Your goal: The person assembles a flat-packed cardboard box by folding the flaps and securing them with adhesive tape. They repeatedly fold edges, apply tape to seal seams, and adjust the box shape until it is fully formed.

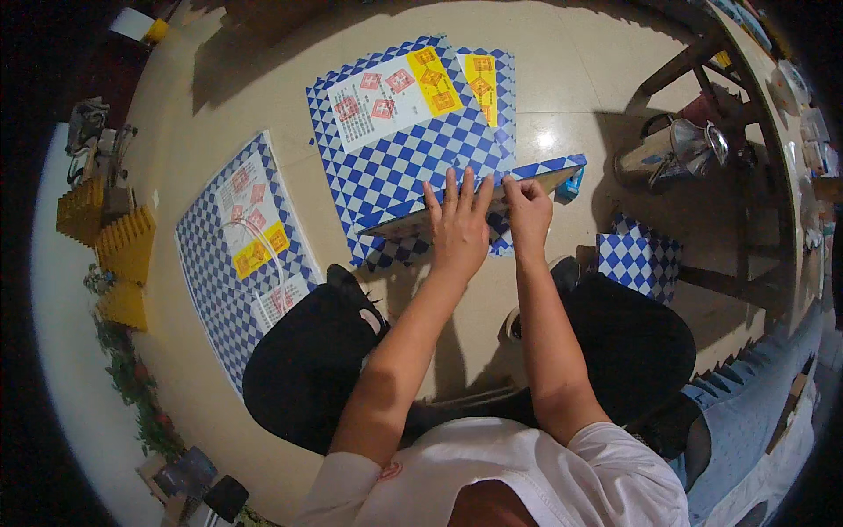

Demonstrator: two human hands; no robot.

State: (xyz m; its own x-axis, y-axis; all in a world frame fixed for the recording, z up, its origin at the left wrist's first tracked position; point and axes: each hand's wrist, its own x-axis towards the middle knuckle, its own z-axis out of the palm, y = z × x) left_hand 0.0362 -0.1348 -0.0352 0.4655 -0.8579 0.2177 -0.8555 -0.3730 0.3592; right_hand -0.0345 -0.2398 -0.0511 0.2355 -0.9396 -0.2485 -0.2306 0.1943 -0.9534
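A blue-and-white checked cardboard piece (492,184) stands before me with its long edge raised toward me. It is a folded panel or a flat box; I cannot tell which. My left hand (461,224) lies on it near the middle, fingers spread. Just right of it, my right hand (528,215) is closed in a pinch at the raised edge; what sits between the fingertips is hidden. Behind the edge, a checked board (395,140) bears a white panel with red squares and a yellow strip. A similar board (507,79) is partly beneath it.
To my left lies another checked board or bag (211,255) with a pale cord. A small blue object (571,184) is beside the panel's right end. Further right are a metal kettle (654,158), a checked box (641,263) and a wooden table (746,114). Yellow stepped pieces (123,250) line the left.
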